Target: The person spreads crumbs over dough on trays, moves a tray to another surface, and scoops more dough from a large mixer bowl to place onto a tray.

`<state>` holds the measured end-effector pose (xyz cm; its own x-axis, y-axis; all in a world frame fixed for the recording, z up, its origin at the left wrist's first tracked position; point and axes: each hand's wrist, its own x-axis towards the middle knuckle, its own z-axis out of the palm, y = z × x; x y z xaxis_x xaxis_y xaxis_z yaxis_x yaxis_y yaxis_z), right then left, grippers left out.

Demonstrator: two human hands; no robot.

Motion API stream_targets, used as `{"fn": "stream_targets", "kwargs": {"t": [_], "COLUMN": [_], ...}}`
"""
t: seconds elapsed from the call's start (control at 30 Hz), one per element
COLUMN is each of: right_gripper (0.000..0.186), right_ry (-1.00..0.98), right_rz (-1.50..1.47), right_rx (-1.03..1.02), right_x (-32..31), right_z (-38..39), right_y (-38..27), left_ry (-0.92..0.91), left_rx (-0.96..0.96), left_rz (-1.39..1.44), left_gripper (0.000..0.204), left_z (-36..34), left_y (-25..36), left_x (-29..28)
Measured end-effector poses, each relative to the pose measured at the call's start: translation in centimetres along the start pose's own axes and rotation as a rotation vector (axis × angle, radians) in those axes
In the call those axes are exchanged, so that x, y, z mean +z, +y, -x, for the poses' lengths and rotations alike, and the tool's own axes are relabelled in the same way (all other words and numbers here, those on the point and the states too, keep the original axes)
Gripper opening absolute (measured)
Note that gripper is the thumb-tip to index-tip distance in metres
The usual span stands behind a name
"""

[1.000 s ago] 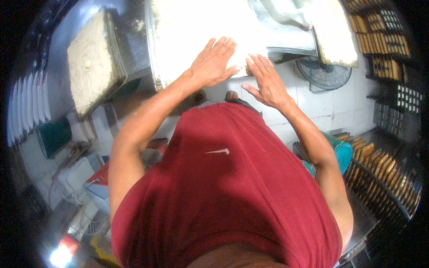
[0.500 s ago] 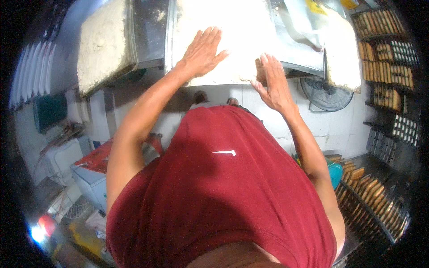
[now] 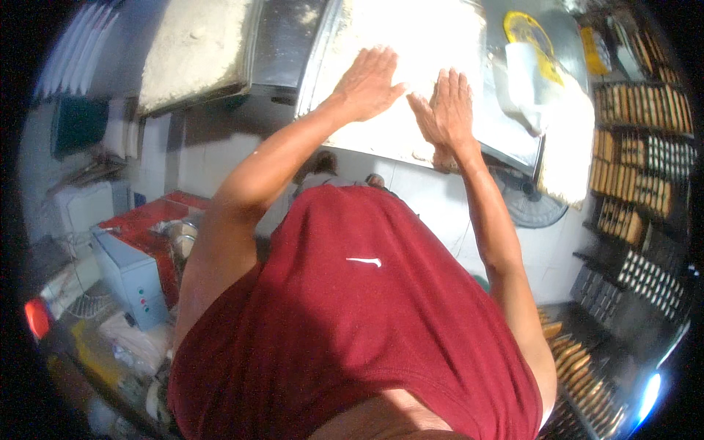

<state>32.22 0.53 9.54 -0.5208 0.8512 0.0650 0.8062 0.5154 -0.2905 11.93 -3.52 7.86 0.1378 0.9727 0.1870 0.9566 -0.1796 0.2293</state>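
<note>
A wide tray (image 3: 311,73) in front of me is filled with a pale, powdery layer (image 3: 429,44), washed out by bright light. My left hand (image 3: 368,84) lies palm down over its left part, fingers stretched toward the far side. Over the near right part, my right hand (image 3: 449,114) is also flat, fingers pointing away and thumb spread. Neither hand holds anything. Both seem to rest on the pale layer, though the glare blurs the contact.
A similar filled tray (image 3: 194,51) stands at the left, and another pale slab (image 3: 568,150) at the right. Between lie a white container (image 3: 521,77) and a yellow ring-shaped thing (image 3: 529,31). A fan (image 3: 529,202), racked wooden pieces (image 3: 644,106) and a grey button box (image 3: 139,282) are nearby.
My right hand has moved from the tray's near edge onto the pale layer. My left hand stays flat on it. The whole view has turned, tilting the tray.
</note>
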Motion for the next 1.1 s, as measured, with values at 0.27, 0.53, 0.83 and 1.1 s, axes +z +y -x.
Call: {"fn": "stream_targets", "kwargs": {"t": [0.27, 0.53, 0.83, 1.1], "right_gripper": [0.071, 0.076, 0.076, 0.079], "right_ry": [0.000, 0.067, 0.158, -0.154], "right_rz": [0.023, 0.064, -0.066, -0.021], "right_rx": [-0.167, -0.251, -0.436, -0.218], "right_x": [1.9, 3.4, 4.6, 0.8], "right_z": [-6.1, -16.6, -19.9, -21.3], "right_y": [-1.3, -0.2, -2.6, -4.8], "left_ry": [0.011, 0.078, 0.257, 0.195], "left_rx": [0.127, -0.022, -0.085, -0.241], "left_rz": [0.139, 0.353, 0.527, 0.598], "left_gripper": [0.050, 0.053, 0.061, 0.059], "left_z": [-4.3, -5.9, -4.4, -3.8], "left_y": [-2.1, -3.6, -4.6, -3.9], "left_x": [-3.5, -6.1, -5.8, -5.7]}}
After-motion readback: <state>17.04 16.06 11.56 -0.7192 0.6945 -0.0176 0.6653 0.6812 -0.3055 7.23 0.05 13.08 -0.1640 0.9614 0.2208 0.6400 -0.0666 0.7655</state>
